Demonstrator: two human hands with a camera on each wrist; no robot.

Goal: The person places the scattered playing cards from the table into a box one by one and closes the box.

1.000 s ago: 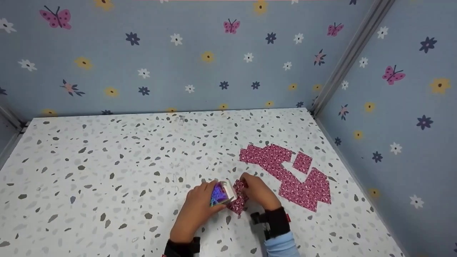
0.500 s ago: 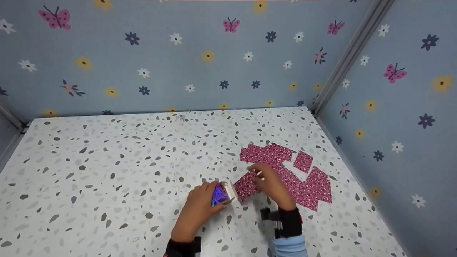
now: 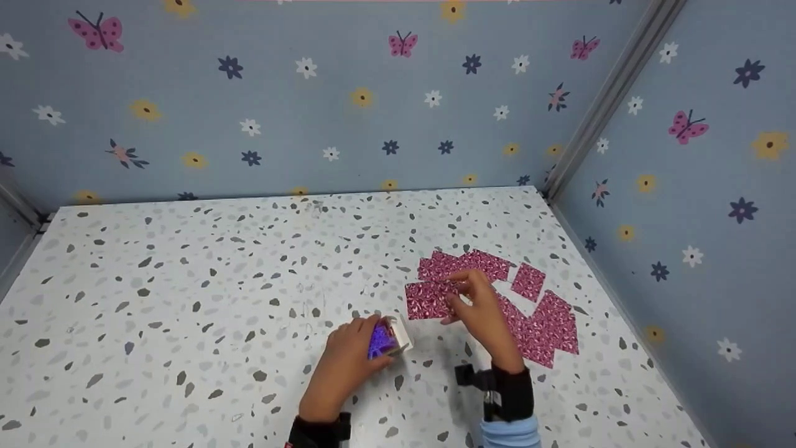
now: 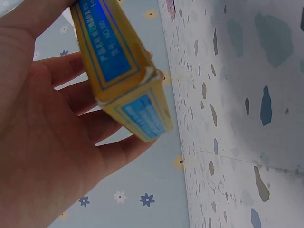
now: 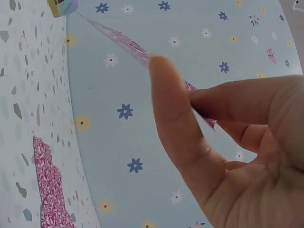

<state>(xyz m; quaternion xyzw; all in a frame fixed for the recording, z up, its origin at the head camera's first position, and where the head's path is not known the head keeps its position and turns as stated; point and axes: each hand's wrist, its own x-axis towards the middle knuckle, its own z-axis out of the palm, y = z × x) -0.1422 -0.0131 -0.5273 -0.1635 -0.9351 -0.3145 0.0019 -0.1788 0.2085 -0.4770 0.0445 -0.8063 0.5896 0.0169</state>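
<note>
Head view: the right hand pinches a card by its right end, long axis running left to right, at the near left of the spread; the left hand holds the box, nearer and further left. Left wrist: fingers around the box. Right wrist: the pinched card, nearly edge-on.

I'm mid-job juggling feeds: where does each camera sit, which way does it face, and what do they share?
Head: on the person's head, facing forward and down at the table and flowered wall; left grip, right grip and blue sleeve show.
Left wrist: on that wrist, facing the box; left grip shows palm side, table at picture right.
Right wrist: on that wrist, facing the held card; right grip shows pinching it, table at picture left.
Shared: box in head and left wrist; held card in head and right wrist.
</note>
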